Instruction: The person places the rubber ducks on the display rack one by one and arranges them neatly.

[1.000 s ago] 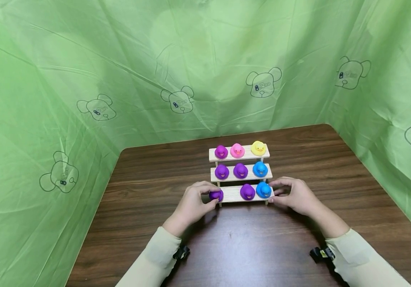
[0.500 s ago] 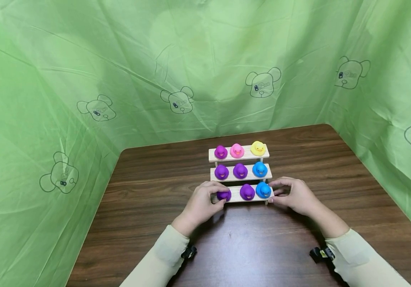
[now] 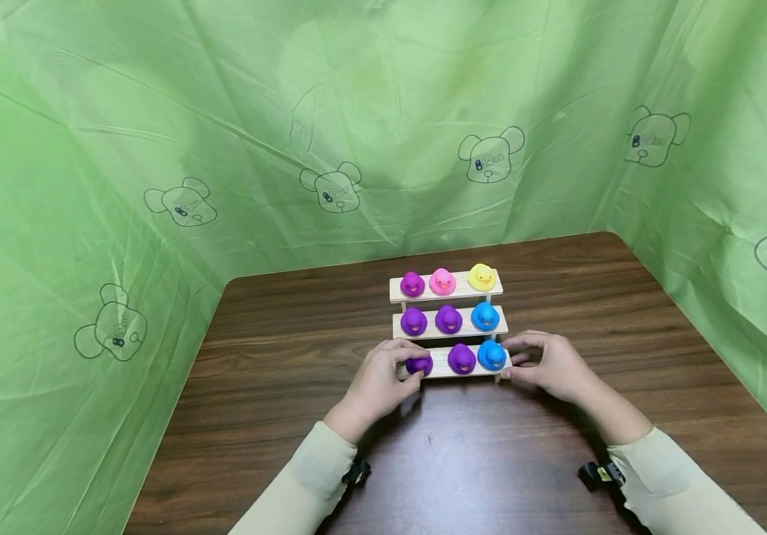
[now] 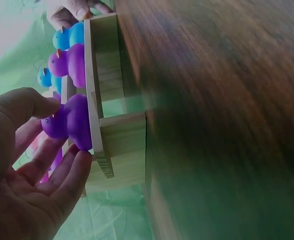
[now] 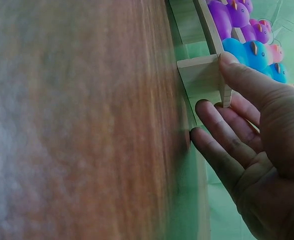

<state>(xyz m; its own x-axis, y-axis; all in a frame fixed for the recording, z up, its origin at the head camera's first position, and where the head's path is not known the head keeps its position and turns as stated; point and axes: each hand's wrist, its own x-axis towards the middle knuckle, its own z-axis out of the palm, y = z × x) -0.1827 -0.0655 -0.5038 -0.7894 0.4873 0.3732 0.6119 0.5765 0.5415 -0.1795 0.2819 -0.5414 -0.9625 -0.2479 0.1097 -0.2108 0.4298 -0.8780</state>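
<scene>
A small three-tier wooden display shelf point(image 3: 440, 362) carries rubber ducks. My left hand point(image 3: 375, 383) pinches a purple rubber duck point(image 4: 79, 122) at the left end of the lowest tier, thumb on its head side and fingers around its tail side. The duck sits on the board. To its right on that tier are another purple duck point(image 3: 461, 359) and a blue duck point(image 3: 492, 355). My right hand point(image 3: 553, 364) grips the right end of the lowest tier, thumb point(image 5: 231, 62) on its front edge beside the blue duck and fingers reaching behind and below.
On the middle tier sit two purple ducks point(image 3: 449, 319) and a blue one point(image 3: 485, 316). The top tier bears a purple, a pink point(image 3: 442, 281) and a yellow duck point(image 3: 481, 277). A dark wooden table point(image 3: 276, 416) lies beneath, with green cloth point(image 3: 383, 111) around it.
My left hand has moved right with the purple duck, from the lowest tier's left end slightly inward, and barely shifts in the last half second. The right hand has stayed in place.
</scene>
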